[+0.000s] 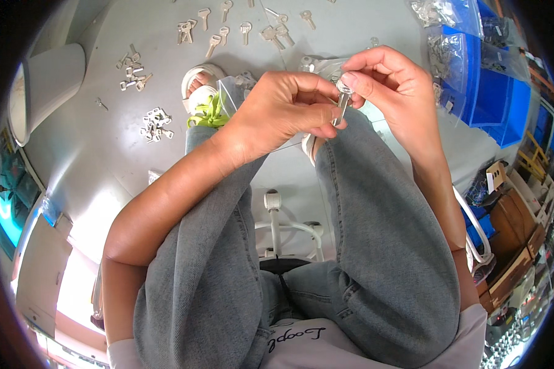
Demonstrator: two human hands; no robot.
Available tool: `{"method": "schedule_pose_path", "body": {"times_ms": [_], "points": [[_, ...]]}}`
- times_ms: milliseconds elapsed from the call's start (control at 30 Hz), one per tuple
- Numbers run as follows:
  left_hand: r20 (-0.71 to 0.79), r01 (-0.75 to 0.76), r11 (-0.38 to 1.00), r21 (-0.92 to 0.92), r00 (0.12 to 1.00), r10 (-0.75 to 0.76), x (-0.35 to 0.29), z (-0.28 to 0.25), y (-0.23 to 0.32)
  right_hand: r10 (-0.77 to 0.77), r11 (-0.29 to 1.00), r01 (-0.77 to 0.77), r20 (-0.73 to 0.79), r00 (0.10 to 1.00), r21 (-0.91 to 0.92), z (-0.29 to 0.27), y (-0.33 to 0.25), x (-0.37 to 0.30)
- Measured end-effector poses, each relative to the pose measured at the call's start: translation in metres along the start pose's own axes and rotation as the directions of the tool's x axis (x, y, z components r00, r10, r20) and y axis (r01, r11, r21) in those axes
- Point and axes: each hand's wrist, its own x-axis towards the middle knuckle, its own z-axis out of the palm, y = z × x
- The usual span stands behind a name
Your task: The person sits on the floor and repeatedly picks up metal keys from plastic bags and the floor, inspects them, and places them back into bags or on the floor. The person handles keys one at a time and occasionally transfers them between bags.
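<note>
A silver key (343, 98) hangs between my two hands above my right knee. My left hand (292, 107) is closed, with its thumb and fingers on the blade. The thumb and index finger of my right hand (391, 86) pinch the key's round head. Beneath the hands, a clear plastic bag (231, 95) holds more keys, partly hidden by my left wrist. On the grey floor ahead, several loose keys (245, 32) lie scattered. To the left are one heap of small keys (157, 126) and another group of keys (134, 77).
Blue bins (501, 120) stand at the right, with clear bags of keys (446, 58) beside and over them. A bright green bundle of strips (208, 112) lies by my left sandal (198, 83). A white cylindrical container (52, 83) stands far left. Cardboard boxes (514, 215) fill the right edge.
</note>
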Motion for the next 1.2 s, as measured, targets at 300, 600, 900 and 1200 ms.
{"method": "schedule_pose_path", "body": {"times_ms": [300, 600, 900, 1200], "points": [[-0.331, -0.065, 0.995, 0.072, 0.940, 0.085, -0.002, -0.028, -0.004, 0.038, 0.941, -0.151, -0.349, 0.936, -0.304, -0.037, 0.057, 0.011], [-0.404, -0.036, 0.996, 0.081, 0.912, 0.066, 0.005, -0.051, -0.017, 0.108, 0.800, -0.148, -0.103, 0.989, -0.582, -0.018, 0.112, 0.025], [-0.327, -0.183, 0.969, -0.164, 0.937, 0.121, 0.023, -0.055, -0.021, 0.075, 0.878, -0.068, 0.005, 0.997, 0.473, -0.035, 0.004, 0.018], [-0.281, -0.360, 0.921, -0.147, 0.908, 0.310, 0.001, -0.015, 0.021, 0.320, 0.498, -0.061, -0.118, 0.940, 0.865, -0.031, -0.019, 0.017]]}}
